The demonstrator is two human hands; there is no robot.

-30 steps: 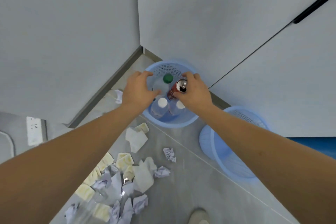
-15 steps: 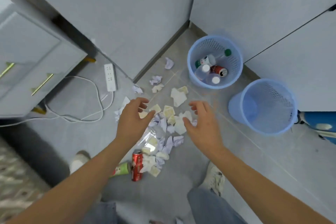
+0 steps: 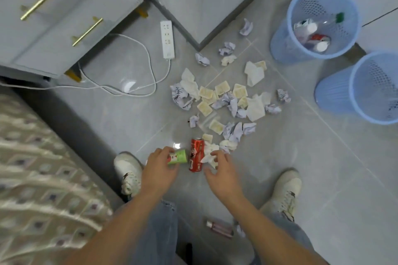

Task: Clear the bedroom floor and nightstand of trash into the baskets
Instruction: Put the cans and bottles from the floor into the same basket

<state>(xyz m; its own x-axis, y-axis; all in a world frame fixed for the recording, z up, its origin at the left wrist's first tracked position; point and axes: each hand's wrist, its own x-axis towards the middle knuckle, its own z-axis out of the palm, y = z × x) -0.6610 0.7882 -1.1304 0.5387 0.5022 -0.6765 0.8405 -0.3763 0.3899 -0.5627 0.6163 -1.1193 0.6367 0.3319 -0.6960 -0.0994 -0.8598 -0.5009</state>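
A green can (image 3: 178, 156) and a red soda can (image 3: 196, 155) lie side by side on the grey floor in front of my feet. My left hand (image 3: 159, 166) is curled around the green can's left end. Just right of the red can, my right hand (image 3: 223, 173) has its fingers spread, touching a white tissue (image 3: 210, 153). Crumpled paper, tissues and cream packets (image 3: 228, 101) lie scattered further out. A blue basket (image 3: 290, 6) at the far right holds bottles and a red can. A second blue basket (image 3: 353, 92) stands beside it.
A grey nightstand (image 3: 64, 17) with gold handles stands at the far left, a white power strip (image 3: 167, 38) and its cable beside it. The patterned bed (image 3: 32, 168) runs along my left. A small pink bottle (image 3: 219, 227) lies between my shoes.
Both hands left the far basket, where the right hand held a red can that now lies inside. They came down to the two cans by my feet, and the left closed on the green one.
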